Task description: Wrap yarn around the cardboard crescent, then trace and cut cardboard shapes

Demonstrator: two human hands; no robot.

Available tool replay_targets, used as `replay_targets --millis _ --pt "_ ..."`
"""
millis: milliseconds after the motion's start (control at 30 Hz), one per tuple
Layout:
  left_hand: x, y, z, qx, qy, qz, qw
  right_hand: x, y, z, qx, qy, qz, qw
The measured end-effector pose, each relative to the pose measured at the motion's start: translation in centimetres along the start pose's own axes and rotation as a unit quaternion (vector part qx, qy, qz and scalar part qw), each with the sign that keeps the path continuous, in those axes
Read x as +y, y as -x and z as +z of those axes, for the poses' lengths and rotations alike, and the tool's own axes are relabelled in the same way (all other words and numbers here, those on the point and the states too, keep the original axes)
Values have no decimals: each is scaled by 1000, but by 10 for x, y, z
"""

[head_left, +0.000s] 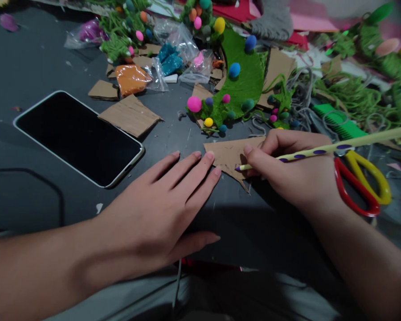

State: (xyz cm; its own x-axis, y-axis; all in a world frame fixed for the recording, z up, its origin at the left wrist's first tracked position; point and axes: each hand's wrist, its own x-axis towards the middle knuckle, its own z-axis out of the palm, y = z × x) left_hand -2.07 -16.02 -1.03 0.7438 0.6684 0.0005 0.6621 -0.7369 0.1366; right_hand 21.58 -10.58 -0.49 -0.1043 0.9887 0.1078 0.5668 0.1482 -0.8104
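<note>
A small, unevenly cut piece of cardboard (225,152) with faint pencil lines lies on the dark table. My left hand (173,200) rests flat with its fingers stretched out, the fingertips touching the cardboard's left edge. In my right hand (294,165) is a pale yellow pencil with purple spots (307,153), its tip on or just above the cardboard. My right fingers also cover the cardboard's right end. Beside my right wrist lie scissors with red and yellow handles (370,178); their blades are hidden.
A phone with a dark screen (76,138) lies at left, partly under a cardboard scrap (130,115). Behind my hands are a green crescent with pompoms (242,84), an orange packet (132,79), plastic bags and green yarn (347,93). A green comb (341,122) lies at right.
</note>
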Motion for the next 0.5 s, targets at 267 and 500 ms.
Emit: replay_targets --millis 267,500 --pt "1 0 0 3 5 0 1000 1 0 0 4 3 3 1000" --pt "1 -1 0 0 7 -2 1000 -1 -1 -1 0 -5 1 1000"
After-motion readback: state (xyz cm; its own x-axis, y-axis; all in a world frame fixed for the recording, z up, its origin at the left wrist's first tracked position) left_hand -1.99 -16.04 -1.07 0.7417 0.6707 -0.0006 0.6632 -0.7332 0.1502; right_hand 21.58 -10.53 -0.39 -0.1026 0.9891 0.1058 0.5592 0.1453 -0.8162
